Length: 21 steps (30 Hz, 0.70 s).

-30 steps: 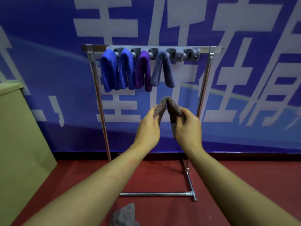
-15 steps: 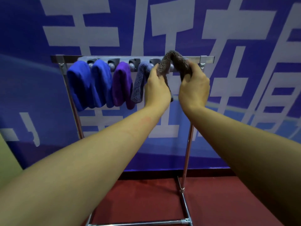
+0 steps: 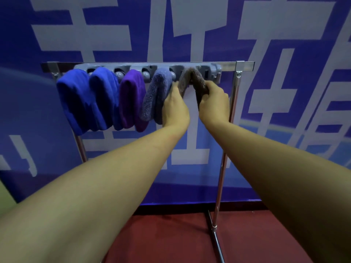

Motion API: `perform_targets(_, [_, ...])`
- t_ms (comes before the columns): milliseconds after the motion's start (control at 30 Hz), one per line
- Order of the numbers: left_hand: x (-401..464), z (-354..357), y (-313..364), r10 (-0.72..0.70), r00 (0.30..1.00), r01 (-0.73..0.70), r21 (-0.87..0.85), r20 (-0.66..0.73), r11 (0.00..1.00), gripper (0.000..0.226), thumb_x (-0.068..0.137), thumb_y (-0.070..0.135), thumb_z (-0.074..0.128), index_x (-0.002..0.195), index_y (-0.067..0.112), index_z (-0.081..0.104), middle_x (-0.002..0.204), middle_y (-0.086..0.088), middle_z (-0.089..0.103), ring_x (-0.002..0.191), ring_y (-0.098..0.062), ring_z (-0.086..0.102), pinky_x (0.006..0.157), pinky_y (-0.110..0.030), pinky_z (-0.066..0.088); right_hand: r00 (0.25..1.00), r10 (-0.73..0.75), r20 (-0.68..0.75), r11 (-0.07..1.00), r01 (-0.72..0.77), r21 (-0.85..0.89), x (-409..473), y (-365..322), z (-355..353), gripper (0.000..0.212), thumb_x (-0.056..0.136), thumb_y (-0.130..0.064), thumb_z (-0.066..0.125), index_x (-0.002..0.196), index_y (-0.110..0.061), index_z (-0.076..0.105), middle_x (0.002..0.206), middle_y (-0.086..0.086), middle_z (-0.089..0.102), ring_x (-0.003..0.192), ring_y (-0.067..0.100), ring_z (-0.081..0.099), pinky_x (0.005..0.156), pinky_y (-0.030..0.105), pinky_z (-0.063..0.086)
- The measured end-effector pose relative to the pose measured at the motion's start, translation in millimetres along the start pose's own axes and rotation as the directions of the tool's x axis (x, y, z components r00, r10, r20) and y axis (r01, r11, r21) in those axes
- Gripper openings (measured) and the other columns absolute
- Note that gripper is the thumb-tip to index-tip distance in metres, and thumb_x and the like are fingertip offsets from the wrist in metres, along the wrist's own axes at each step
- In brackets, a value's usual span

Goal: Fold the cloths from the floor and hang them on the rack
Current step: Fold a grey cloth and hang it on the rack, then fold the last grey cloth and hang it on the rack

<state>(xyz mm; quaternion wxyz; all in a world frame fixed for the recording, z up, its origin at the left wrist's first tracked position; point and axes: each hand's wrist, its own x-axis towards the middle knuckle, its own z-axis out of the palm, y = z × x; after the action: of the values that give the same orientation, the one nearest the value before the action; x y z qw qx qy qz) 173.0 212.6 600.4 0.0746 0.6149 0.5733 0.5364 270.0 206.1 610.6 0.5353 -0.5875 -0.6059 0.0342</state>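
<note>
Chrome rack holds four hung cloths | step: hanging the fifth | grey-brown cloth draped over grey holder bar | left hand, right hand: fingers closed on its ends | next: probably seat it, release.

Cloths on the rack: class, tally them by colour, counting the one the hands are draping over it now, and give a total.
Blue cloths: 2
Purple cloth: 1
Grey-blue cloth: 1
Grey-brown cloth, held by the left hand and right hand: 1
Total: 5
</note>
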Motion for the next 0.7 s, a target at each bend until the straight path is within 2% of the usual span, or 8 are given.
perform_targets(100, [-7.2, 6.6, -10.2, -0.016, 0.995, 0.013, 0.031, 0.101, 0.999, 0.037, 0.099, 0.010, 0.032, 0.128, 0.025, 0.050, 0.101, -0.007, 0.063, 0.092, -0.029, 0.062, 0.073, -0.037, 0.046, 0.999, -0.007, 0.035, 0.999, 0.005, 0.035, -7.5, 9.3, 6.0, 0.051, 0.093, 0.001, 0.038, 0.129, -0.027, 0.061, 0.100, 0.007, 0.070, 0.089, 0.029, 0.065, 0.076, 0.044, 0.057])
perform_targets(167, [-11.4, 8.2, -9.7, -0.012, 0.992, 0.011, 0.006, 0.122, 1.000, 0.036, 0.098, 0.009, 0.032, 0.124, 0.022, 0.053, 0.094, -0.006, 0.060, 0.085, -0.029, 0.058, 0.070, -0.034, 0.040, 0.999, -0.014, 0.052, 0.999, 0.012, 0.047, -11.4, 13.4, 7.6, 0.047, 0.092, 0.000, 0.039, 0.125, -0.024, 0.062, 0.098, 0.006, 0.071, 0.088, 0.028, 0.065, 0.075, 0.044, 0.057])
perform_targets(300, [-19.8, 7.4, -10.7, -0.032, 0.990, 0.039, -0.051, 0.138, 0.998, 0.038, 0.097, 0.007, 0.037, 0.128, 0.019, 0.054, 0.095, -0.008, 0.061, 0.086, -0.031, 0.057, 0.069, -0.033, 0.038, 0.996, 0.004, 0.089, 0.998, -0.009, 0.062, -17.5, 17.7, 7.4, 0.037, 0.093, -0.001, 0.043, 0.117, -0.018, 0.064, 0.091, 0.001, 0.066, 0.086, 0.026, 0.064, 0.068, 0.036, 0.051])
perform_targets(433, [-33.2, 4.0, -19.9, 0.001, 0.985, 0.028, -0.167, 0.171, 0.986, 0.031, 0.103, 0.018, 0.042, 0.131, 0.020, 0.055, 0.106, -0.006, 0.067, 0.092, -0.026, 0.061, 0.071, -0.032, 0.044, 0.995, 0.011, 0.098, 0.994, -0.022, 0.106, -23.6, 20.3, 2.9, 0.028, 0.098, -0.008, 0.049, 0.117, -0.018, 0.066, 0.090, -0.004, 0.066, 0.086, 0.020, 0.065, 0.073, 0.034, 0.053])
perform_targets(500, [-37.0, -0.6, -23.4, 0.005, 0.985, 0.027, -0.180, 0.172, 0.983, 0.030, 0.104, 0.023, 0.043, 0.132, 0.022, 0.054, 0.107, -0.003, 0.067, 0.091, -0.022, 0.062, 0.065, -0.028, 0.047, 0.995, 0.013, 0.095, 0.991, -0.025, 0.133, -28.2, 19.1, -1.3, 0.025, 0.100, -0.013, 0.053, 0.121, -0.018, 0.065, 0.092, -0.008, 0.065, 0.087, 0.014, 0.064, 0.077, 0.031, 0.053])
perform_targets(567, [-41.6, -6.1, -29.0, -0.025, 0.976, 0.062, -0.166, 0.215, 0.984, 0.030, 0.104, 0.026, 0.042, 0.132, 0.025, 0.053, 0.109, 0.002, 0.066, 0.090, -0.018, 0.062, 0.059, -0.022, 0.046, 0.993, 0.034, 0.110, 0.984, -0.052, 0.172, -38.2, 19.3, -4.2, 0.027, 0.101, -0.018, 0.055, 0.126, -0.017, 0.065, 0.098, -0.009, 0.067, 0.089, 0.009, 0.062, 0.077, 0.022, 0.050])
perform_targets(633, [-50.5, -10.3, -37.5, -0.063, 0.956, 0.108, -0.144, 0.287, 0.984, 0.033, 0.103, 0.028, 0.043, 0.135, 0.026, 0.052, 0.117, 0.002, 0.066, 0.103, -0.020, 0.063, 0.077, -0.032, 0.053, 0.988, 0.072, 0.134, 0.978, -0.096, 0.186, -54.3, 24.6, -3.0, 0.029, 0.102, -0.023, 0.056, 0.129, -0.016, 0.064, 0.109, -0.006, 0.070, 0.095, 0.006, 0.061, 0.079, 0.016, 0.045])
perform_targets(700, [-66.1, -15.0, -49.5, -0.097, 0.933, 0.147, -0.121, 0.345, 0.982, 0.040, 0.104, 0.029, 0.044, 0.143, 0.024, 0.047, 0.136, 0.000, 0.060, 0.122, -0.021, 0.057, 0.097, -0.035, 0.048, 0.980, 0.122, 0.160, 0.974, -0.149, 0.171, -77.7, 34.4, 3.0, 0.034, 0.102, -0.027, 0.056, 0.134, -0.015, 0.061, 0.121, -0.001, 0.070, 0.104, 0.009, 0.062, 0.086, 0.021, 0.046])
